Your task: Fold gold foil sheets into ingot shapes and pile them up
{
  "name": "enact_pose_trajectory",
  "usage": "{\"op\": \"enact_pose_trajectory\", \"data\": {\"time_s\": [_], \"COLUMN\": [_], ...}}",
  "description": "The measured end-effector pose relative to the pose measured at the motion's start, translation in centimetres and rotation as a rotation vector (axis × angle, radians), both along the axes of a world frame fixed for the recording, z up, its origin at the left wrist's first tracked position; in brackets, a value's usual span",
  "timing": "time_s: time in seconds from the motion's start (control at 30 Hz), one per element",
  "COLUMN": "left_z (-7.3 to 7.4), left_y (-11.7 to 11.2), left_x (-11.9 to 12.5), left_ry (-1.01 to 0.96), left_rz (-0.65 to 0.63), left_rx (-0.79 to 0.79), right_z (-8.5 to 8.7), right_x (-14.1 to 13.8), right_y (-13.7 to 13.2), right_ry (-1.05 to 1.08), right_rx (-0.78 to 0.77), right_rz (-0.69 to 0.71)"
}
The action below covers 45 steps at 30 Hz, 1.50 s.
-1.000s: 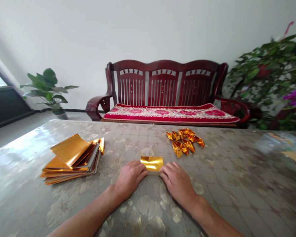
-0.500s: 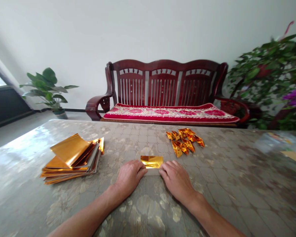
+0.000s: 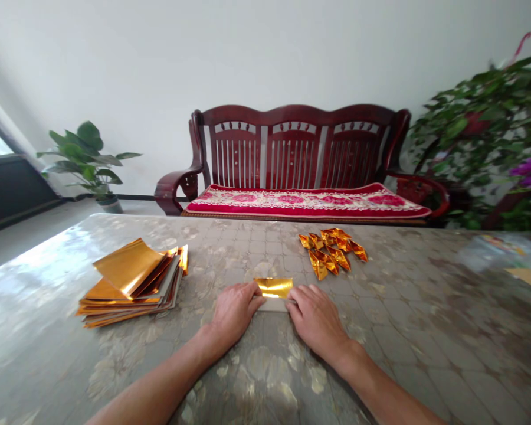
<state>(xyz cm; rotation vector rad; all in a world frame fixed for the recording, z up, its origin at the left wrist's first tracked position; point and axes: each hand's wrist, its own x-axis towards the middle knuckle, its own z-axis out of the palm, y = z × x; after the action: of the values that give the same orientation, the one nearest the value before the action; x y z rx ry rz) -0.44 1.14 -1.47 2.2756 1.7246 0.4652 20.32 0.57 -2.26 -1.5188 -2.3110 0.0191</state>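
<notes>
A sheet of gold foil paper [image 3: 274, 287] lies on the table in front of me, partly folded, its near strip showing a dull grey back. My left hand [image 3: 238, 304] pinches its left end between thumb and fingers. At the right end, my right hand [image 3: 314, 310] grips the paper the same way. Beyond my right hand rests a group of folded gold paper ingots [image 3: 336, 252]. To the left of my left hand lies an uneven stack of gold foil sheets [image 3: 128, 283], some with grey backs showing.
The table [image 3: 265, 378] has a patterned, glossy cover. Clear plastic packaging [image 3: 498, 251] and a tan card [image 3: 528, 280] lie at its right side. Behind stands a dark red wooden bench [image 3: 289, 153] with a red runner. Potted plants [image 3: 86, 156] flank it.
Both hands stay at the two ends of the paper with hardly any movement. The paper's gold face looks slightly smoother, and the view has shifted a little.
</notes>
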Motion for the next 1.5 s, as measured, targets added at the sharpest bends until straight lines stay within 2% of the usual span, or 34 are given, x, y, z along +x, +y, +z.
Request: {"op": "enact_pose_trajectory", "data": {"time_s": [0.27, 0.67, 0.9, 1.07, 1.17, 1.27, 1.5], "left_z": [-0.1, 0.1, -0.4, -0.5, -0.7, -0.6, 0.5], "left_y": [0.0, 0.0, -0.1, -0.1, -0.1, -0.3, -3.2], "left_x": [0.2, 0.4, 0.4, 0.1, -0.2, -0.4, 1.3], "left_ry": [0.070, 0.170, 0.168, 0.138, 0.157, 0.186, 0.337], "left_rz": [-0.026, -0.034, -0.038, -0.081, -0.219, -0.347, -0.288], "left_rx": [0.040, 0.079, 0.103, 0.204, 0.263, 0.221, 0.076], "right_z": [0.2, 0.5, 0.4, 0.1, 0.0, 0.1, 0.5], "right_x": [0.0, -0.1, 0.0, 0.2, 0.3, 0.1, -0.2], "right_y": [0.1, 0.1, 0.1, 0.2, 0.2, -0.1, -1.2], "right_ry": [0.047, 0.026, 0.050, 0.101, 0.084, 0.036, -0.089], "right_rx": [-0.026, -0.054, -0.081, -0.056, -0.008, 0.029, 0.087], "right_rz": [-0.047, -0.046, -0.059, -0.076, -0.032, 0.078, 0.281]}}
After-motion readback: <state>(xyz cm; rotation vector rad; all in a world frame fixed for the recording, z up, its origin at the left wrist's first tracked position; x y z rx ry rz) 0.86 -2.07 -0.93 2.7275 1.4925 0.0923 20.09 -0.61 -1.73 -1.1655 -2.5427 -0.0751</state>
